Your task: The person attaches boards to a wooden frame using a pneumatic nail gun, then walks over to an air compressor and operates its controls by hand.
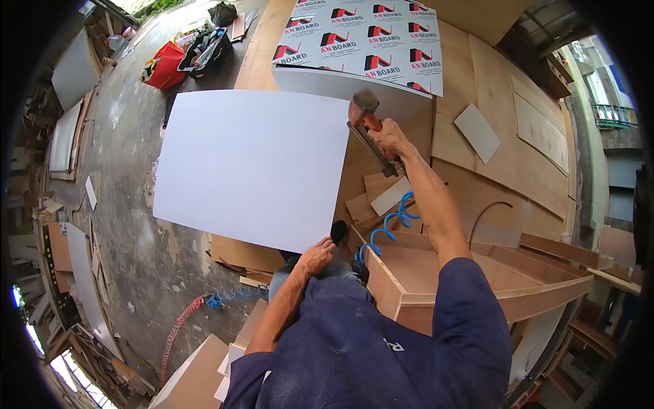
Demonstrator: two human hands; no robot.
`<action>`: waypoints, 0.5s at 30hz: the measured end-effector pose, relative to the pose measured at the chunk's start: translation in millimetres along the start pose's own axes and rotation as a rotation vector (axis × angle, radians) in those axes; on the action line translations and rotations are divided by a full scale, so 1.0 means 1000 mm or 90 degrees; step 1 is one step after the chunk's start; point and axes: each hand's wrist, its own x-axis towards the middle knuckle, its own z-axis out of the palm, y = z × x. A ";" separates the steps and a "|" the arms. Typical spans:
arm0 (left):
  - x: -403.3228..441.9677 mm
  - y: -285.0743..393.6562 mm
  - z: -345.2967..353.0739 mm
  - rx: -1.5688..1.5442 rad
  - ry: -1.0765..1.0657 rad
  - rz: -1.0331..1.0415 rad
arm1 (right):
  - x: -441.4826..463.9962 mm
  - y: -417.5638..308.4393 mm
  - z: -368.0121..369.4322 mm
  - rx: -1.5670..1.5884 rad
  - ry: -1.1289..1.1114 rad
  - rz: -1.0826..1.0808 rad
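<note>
My right hand [390, 139] is wrapped round the handle of an orange and black air nail gun [364, 108]. The gun is held by the right edge of a large white panel [252, 167], its long magazine slanting down past my wrist. I cannot tell whether its nose touches the panel. At the panel's near right corner my left hand [317, 256] grips the edge, fingers close together; its thumb is hidden. Beyond the panel stands a board piece with printed "AN BOARD" film [361, 41].
A coiled blue air hose [388, 228] runs beside my right arm. To the right lies an open wooden frame [409, 298]; wood offcuts [371, 194] are near it. A red bag [163, 66] and a black bag [212, 54] sit at the far left.
</note>
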 end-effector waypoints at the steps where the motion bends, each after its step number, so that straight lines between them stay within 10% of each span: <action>1: 0.000 0.000 0.002 0.007 0.002 0.002 | -0.001 -0.001 -0.001 0.011 -0.012 0.025; 15: 0.003 -0.001 0.006 -0.002 0.018 -0.001 | -0.053 0.007 0.011 0.020 -0.106 0.014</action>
